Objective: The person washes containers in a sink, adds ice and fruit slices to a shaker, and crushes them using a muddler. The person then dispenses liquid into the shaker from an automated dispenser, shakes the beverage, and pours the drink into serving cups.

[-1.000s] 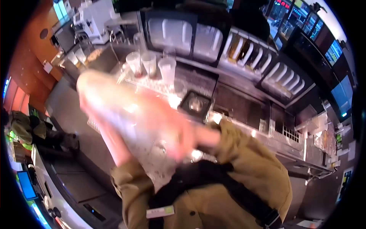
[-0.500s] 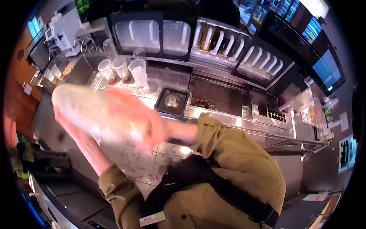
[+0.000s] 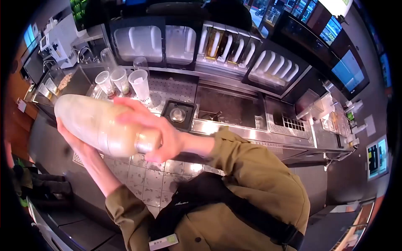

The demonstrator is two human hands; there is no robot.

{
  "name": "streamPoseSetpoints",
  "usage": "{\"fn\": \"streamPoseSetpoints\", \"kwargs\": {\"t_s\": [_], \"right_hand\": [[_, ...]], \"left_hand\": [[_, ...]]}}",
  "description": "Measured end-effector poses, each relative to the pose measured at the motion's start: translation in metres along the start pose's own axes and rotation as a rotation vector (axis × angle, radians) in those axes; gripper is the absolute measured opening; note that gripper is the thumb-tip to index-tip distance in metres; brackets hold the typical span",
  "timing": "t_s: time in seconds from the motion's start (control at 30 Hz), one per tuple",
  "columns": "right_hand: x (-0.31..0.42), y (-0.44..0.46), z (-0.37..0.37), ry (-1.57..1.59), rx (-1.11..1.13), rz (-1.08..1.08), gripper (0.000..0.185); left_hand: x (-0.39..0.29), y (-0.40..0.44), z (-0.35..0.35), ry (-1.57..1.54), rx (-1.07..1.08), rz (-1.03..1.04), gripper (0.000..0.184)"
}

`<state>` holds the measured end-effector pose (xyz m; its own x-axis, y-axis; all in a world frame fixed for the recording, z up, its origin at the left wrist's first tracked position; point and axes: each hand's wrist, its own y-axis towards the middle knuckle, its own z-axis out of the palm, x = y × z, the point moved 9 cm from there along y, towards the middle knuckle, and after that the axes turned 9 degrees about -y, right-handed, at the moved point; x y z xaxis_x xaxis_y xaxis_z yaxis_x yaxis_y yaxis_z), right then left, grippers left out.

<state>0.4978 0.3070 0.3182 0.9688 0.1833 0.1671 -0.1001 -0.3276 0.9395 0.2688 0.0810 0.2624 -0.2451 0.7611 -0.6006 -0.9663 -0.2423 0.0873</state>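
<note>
A large translucent shaker (image 3: 94, 121) with pale contents lies tilted on its side between my two hands, its narrow capped end toward the right. My left hand (image 3: 75, 138) supports the wide body from below and the left, with its fingers mostly hidden behind it. Around the capped end and shoulder, the fingers of my right hand (image 3: 157, 131) are wrapped. Beyond the shaker, plastic cups (image 3: 139, 85) stand on the perforated metal counter. A black square rinser (image 3: 178, 115) sits just past my right hand.
Behind the counter are dispensers with white handles (image 3: 228, 48). A sink basin (image 3: 228, 104) lies right of the rinser, then a grated drain (image 3: 293, 123). Stacked containers (image 3: 322, 106) stand at the right. At the lower left, a person's dark-clothed legs (image 3: 50, 184) show.
The view has swung so the counter and cups appear farther left. Both hands and the shaker have shifted left in view, and the shaker is less blurred than before.
</note>
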Motion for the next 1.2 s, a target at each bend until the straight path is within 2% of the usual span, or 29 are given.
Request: {"fn": "streamPoseSetpoints", "kwargs": {"t_s": [0.1,0.17,0.27,0.37,0.43,0.5,0.53,0.57,0.63,0.7,0.73,0.8,0.87,0.97,1.03,1.07,1.1,1.13,1.2], "right_hand": [[-0.017,0.004,-0.004,-0.024,-0.016,-0.111,0.04],[-0.031,0.006,-0.004,-0.039,-0.011,-0.083,0.042],[-0.071,0.01,-0.01,-0.044,-0.013,0.129,0.046],[-0.035,0.003,-0.002,-0.05,0.045,-0.029,0.051],[-0.043,0.002,-0.002,0.01,0.026,-0.038,0.055],[-0.096,0.011,-0.026,0.083,-0.007,0.333,0.057],[-0.098,0.007,-0.021,-0.005,-0.012,0.317,0.055],[-0.08,0.005,-0.013,-0.085,0.018,0.203,0.054],[-0.05,-0.004,0.003,-0.146,0.092,-0.002,0.051],[-0.056,-0.003,0.004,-0.117,0.053,0.004,0.047],[-0.059,-0.003,0.004,-0.102,0.034,0.006,0.046],[-0.09,0.001,-0.004,-0.227,-0.017,0.196,0.063],[-0.115,0.021,-0.022,-0.249,-0.051,0.26,0.075],[-0.127,0.037,-0.031,-0.063,-0.088,0.334,0.083],[-0.111,0.024,-0.03,0.08,-0.102,0.451,0.088],[-0.101,0.015,-0.019,0.152,-0.125,0.448,0.083],[-0.091,0.006,-0.009,0.225,-0.148,0.444,0.079],[-0.073,0.005,-0.004,0.153,-0.085,0.29,0.074],[-0.036,-0.001,0.001,-0.011,0.0,0.002,0.067]], "left_hand": [[-0.006,-0.02,0.018,-0.046,0.081,0.118,0.053],[-0.004,-0.027,0.019,-0.084,0.111,0.154,0.053],[0.024,0.001,-0.002,-0.028,0.004,-0.053,0.053],[0.008,-0.012,0.017,-0.057,0.073,0.091,0.053],[0.001,-0.014,0.017,-0.067,0.083,0.136,0.053],[0.018,0.0,-0.002,-0.026,0.004,0.012,0.054],[0.023,0.006,-0.007,-0.024,-0.01,-0.045,0.054],[0.021,0.001,-0.003,-0.028,0.006,-0.029,0.054],[0.003,-0.025,0.009,-0.08,0.068,0.119,0.054],[-0.003,-0.026,0.005,-0.092,0.068,0.164,0.054],[0.008,-0.015,-0.003,-0.061,0.023,0.103,0.054],[0.024,0.006,-0.015,-0.026,-0.029,-0.05,0.054],[0.012,-0.008,-0.004,-0.063,0.016,0.036,0.054],[0.002,-0.019,0.005,-0.127,0.074,0.149,0.054],[0.021,0.001,-0.013,-0.138,0.006,0.006,0.054],[0.035,0.014,-0.017,-0.129,0.017,-0.204,0.057],[0.022,0.015,-0.007,-0.06,0.03,-0.111,0.056],[0.012,0.002,0.004,-0.057,0.043,0.017,0.056],[-0.002,-0.015,0.019,-0.056,0.087,0.135,0.054]]}}
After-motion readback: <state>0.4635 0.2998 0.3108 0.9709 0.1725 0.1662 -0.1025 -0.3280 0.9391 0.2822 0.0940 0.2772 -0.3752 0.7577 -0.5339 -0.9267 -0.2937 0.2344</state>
